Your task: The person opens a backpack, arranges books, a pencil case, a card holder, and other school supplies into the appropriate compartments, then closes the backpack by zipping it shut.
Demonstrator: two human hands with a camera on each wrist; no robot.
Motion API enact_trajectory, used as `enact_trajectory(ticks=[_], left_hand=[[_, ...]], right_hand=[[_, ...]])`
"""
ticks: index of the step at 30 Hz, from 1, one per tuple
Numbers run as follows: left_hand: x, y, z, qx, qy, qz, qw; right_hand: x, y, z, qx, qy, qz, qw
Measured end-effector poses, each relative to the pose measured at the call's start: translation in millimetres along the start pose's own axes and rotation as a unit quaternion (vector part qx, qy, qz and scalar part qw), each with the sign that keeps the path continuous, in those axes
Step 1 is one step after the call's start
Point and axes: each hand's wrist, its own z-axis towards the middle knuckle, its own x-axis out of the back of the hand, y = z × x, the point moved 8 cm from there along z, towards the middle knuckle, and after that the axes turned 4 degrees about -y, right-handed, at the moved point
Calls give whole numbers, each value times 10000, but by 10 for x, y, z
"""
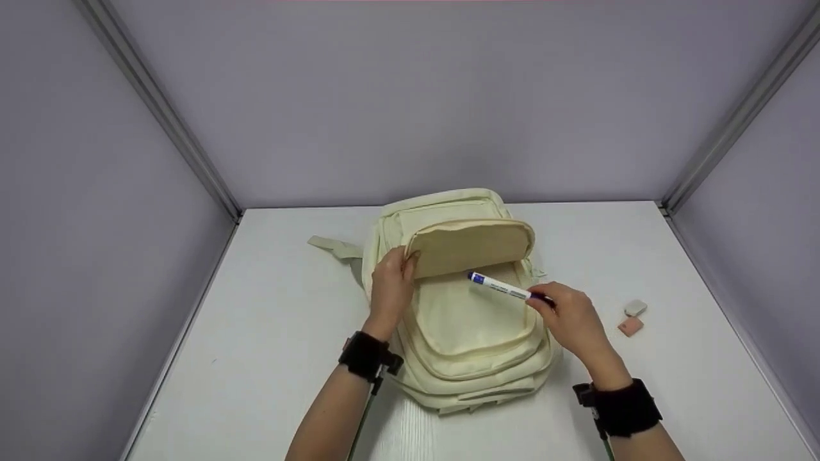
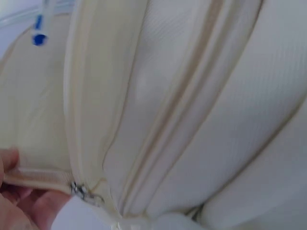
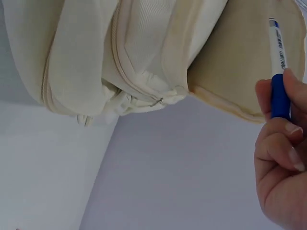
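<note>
A cream backpack lies on the white table, its front pocket unzipped and the pocket flap folded up. At the flap's left edge, my left hand pinches the zippered rim; the left wrist view shows thumb and fingers on either side of it, beside a metal zipper pull. My right hand grips a white marker by its blue cap, as the right wrist view shows. The marker's other, blue end points left, over the open pocket and below the flap.
To the right of the backpack lie a white eraser and a pink eraser-like block, close together. A strap sticks out on the backpack's left. Grey panels enclose the table at the back and both sides.
</note>
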Motion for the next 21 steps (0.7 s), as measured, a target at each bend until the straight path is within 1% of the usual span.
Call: enact_trajectory(ticks=[3, 5, 8, 11, 16, 18, 21], left_hand=[[25, 53, -11, -121, 239, 92, 9996], [37, 76, -11, -176, 304, 119, 9993], [42, 82, -5, -175, 275, 102, 9994], [52, 67, 4, -122, 227, 85, 9996], [91, 75, 14, -109, 196, 4, 9997], [103, 82, 17, -149, 191, -44, 9997], [99, 86, 24, -186, 148, -78, 9997]], right_hand=[[-163, -21, 24, -219, -244, -154, 9993], [-250, -52, 42, -282, -332, -227, 9988], [-342, -114, 73, -267, -352, -302, 9986], [-391, -168, 111, -252, -273, -304, 9988], [-466, -226, 181, -275, -193, -194, 9992], [-517, -244, 207, -316, -224, -114, 9992], [-612, -257, 244, -482, -305, 36, 9984]])
